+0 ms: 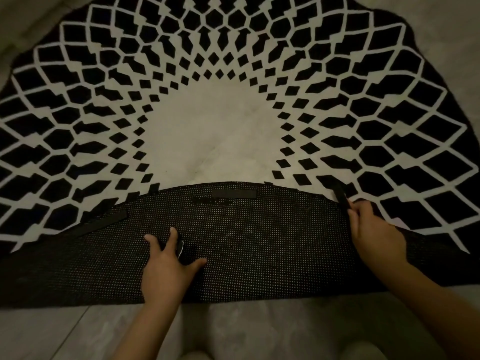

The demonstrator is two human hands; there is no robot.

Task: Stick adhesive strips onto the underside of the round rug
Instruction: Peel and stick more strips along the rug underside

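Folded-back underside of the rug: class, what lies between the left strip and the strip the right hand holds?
In the head view, one more strip lies stuck near the fold, between the left strip and the held strip.

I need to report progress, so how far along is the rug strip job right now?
Partly done. Two adhesive strips already sit on the folded-back underside: one at the left, one at the top middle. The right hand grips a third strip at the right edge. The left hand rests on the backing, over a small dark piece. The rest of the rug's edge remains.
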